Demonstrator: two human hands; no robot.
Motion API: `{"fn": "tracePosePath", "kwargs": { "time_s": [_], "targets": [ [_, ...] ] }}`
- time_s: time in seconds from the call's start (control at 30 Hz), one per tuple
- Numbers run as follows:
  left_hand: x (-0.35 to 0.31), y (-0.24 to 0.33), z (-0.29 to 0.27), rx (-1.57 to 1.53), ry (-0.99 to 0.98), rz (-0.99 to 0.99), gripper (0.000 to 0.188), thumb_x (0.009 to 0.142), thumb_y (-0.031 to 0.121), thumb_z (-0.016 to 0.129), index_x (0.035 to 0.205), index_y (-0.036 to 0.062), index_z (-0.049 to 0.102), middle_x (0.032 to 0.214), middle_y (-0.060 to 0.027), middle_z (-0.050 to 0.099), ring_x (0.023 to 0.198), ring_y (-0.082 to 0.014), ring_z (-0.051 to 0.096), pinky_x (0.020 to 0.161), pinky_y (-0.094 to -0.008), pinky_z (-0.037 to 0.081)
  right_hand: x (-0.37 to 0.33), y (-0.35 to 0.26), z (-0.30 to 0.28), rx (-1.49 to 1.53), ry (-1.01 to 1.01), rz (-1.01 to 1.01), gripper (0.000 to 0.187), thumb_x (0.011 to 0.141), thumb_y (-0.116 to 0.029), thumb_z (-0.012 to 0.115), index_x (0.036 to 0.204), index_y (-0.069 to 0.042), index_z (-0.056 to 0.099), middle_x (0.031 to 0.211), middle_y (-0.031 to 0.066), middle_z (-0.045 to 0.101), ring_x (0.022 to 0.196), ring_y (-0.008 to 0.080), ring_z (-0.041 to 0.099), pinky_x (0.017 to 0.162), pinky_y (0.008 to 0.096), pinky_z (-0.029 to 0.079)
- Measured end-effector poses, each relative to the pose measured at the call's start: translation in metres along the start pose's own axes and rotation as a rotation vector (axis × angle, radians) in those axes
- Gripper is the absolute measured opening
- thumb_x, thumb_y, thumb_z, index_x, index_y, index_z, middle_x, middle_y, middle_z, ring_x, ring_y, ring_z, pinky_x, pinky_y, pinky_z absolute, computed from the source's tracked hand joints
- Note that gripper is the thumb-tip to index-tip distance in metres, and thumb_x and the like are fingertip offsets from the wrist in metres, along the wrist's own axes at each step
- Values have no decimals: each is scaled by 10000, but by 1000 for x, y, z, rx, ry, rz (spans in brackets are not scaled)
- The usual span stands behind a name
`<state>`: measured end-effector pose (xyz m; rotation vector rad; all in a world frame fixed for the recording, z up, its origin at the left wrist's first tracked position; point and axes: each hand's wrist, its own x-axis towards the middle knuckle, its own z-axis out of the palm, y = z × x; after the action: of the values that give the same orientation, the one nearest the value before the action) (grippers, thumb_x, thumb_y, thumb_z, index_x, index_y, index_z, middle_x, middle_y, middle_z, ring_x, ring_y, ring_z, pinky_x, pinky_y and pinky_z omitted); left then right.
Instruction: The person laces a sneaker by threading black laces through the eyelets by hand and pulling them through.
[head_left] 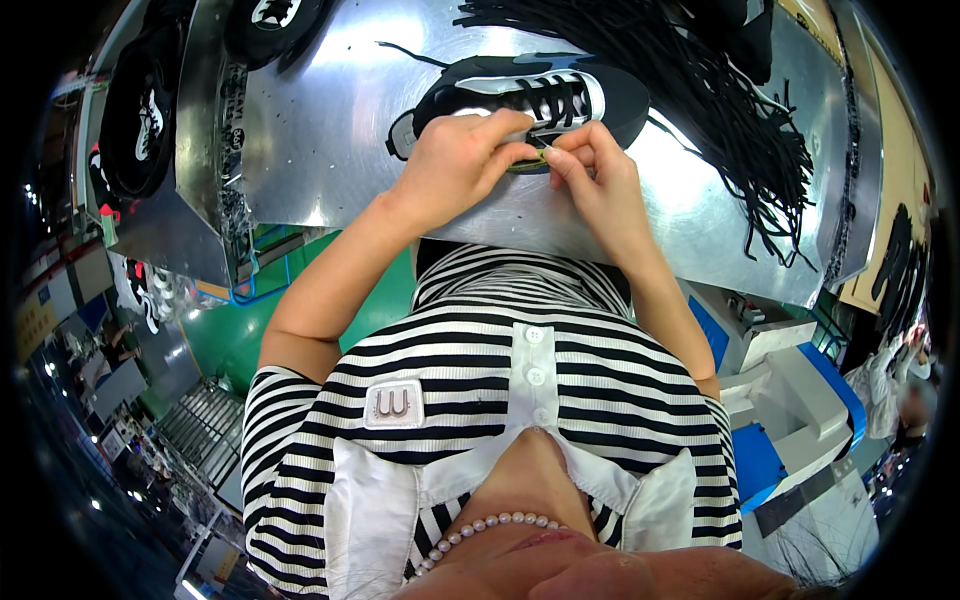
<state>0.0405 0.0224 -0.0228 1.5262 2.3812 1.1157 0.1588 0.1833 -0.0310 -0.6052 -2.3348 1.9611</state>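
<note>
Looking down from my head, I have a black-and-white sneaker lying in front of me on the shiny metal tabletop, its heel to my left and its toe to my right. Black laces cross its front part. My left hand reaches over the near side of the shoe, thumb and forefinger bent toward each other beside the lacing; I cannot tell whether those fingers grip anything. My right hand meets it there, fingers pinched on a small yellow-green piece that they partly cover, too little of it showing to say what it is. A loose lace end stretches out on the metal past the shoe's far side, toward my left. On my right, a thick heap of black shoelaces spreads across the tabletop, well apart from my hands. Another black shoe sits at the far left, and a blue-and-white machine stands low on my right.
</note>
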Motion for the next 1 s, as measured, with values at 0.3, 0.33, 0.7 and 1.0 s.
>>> {"fn": "tracePosePath", "kwargs": {
  "time_s": [0.3, 0.33, 0.7, 1.0],
  "targets": [
    [-6, 8, 5, -52, -70, -44, 242, 883, 228, 697, 1072, 77, 675, 788, -110, 686, 686, -293, 660, 628, -375, 513, -6, -7, -26, -75, -175, 97, 192, 940, -204, 648, 983, -22, 602, 704, 43, 656, 623, 109, 608, 604, 259, 474],
    [-8, 8, 4, -81, -86, -92, 242, 882, 229, 699, 1076, 84, 686, 796, -109, 691, 689, -293, 662, 633, -375, 515, -11, -4, -43, -131, -206, 102, 173, 942, -186, 648, 1027, -35, 638, 721, 24, 652, 642, 94, 596, 612, 253, 470],
    [9, 23, -31, 133, -495, -169, 371, 865, 438, 690, 929, 75, 729, 599, -124, 616, 560, -319, 614, 544, -417, 464, 36, 30, -27, -78, 421, -237, 199, 910, -185, 697, 1026, -28, 656, 812, 106, 719, 660, 160, 659, 612, 267, 492],
    [8, 22, -26, 23, -269, -376, 392, 967, 386, 582, 902, 9, 669, 659, -144, 611, 617, -333, 599, 609, -418, 476, 37, 31, -21, 32, 392, -185, 213, 884, -214, 726, 1017, -54, 684, 780, 58, 712, 666, 105, 642, 616, 244, 476]
  ]
}}
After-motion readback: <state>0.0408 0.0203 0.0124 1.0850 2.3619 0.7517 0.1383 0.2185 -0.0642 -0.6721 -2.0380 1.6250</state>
